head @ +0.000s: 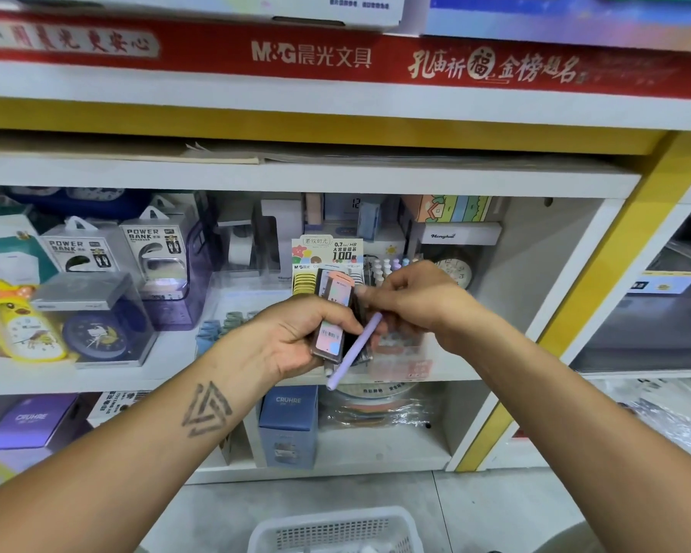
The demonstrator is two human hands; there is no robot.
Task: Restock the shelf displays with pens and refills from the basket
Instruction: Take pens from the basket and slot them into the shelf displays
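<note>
My left hand (296,337) grips a small stack of flat lead-refill cases (333,317), dark with pastel labels and a barcode, held upright in front of the middle shelf. My right hand (411,301) pinches the top of the stack with thumb and forefinger, and a lilac pen (354,351) slants down from under its fingers. Behind the hands stands the refill display box (328,257) marked 0.7 HB, with pastel pens (387,267) in a holder beside it. The white basket (336,530) sits on the floor at the bottom centre.
Power bank boxes (152,253), clocks (96,333) and a yellow duck clock (25,333) fill the shelf's left side. A round clock (455,269) stands at the right. Blue boxes (290,425) sit on the lower shelf. A yellow upright (599,281) bounds the shelf bay.
</note>
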